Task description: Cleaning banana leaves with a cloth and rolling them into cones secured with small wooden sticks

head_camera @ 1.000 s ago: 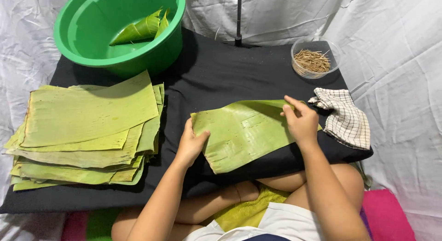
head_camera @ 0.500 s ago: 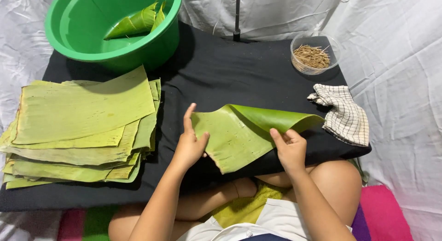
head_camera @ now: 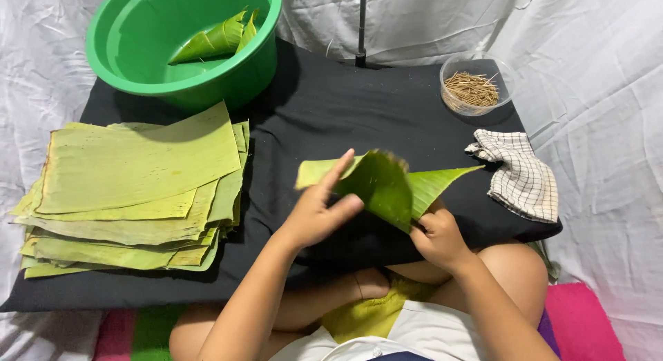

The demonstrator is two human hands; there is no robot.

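Since half a second ago the banana leaf piece [head_camera: 387,188] has been lifted off the black cloth [head_camera: 345,105] and curled further, its dark upper side now rolled over towards the person and its pointed tip sticking out towards three o'clock; both hands have closed in on it; the left hand [head_camera: 318,212] lies against the near face of the leaf, forefinger stretched up towards twelve o'clock and the other fingers loosely spread with the thumb across the fold; the right hand [head_camera: 438,237] pinches the lower edge of the leaf between thumb and fingertips, the remaining fingers curled under; the leaf hangs near the front edge of the cloth, roughly at the centre, above the person's crossed legs; at nine o'clock from it sits a stack of flat banana leaves [head_camera: 131,188], well apart; at eleven o'clock stands a green basin [head_camera: 138,64] holding folded leaf cones [head_camera: 214,40]; at one o'clock a clear bowl of small sticks [head_camera: 473,88]; at three o'clock, near the leaf tip but apart from it, lies a crumpled checked cloth [head_camera: 521,178].
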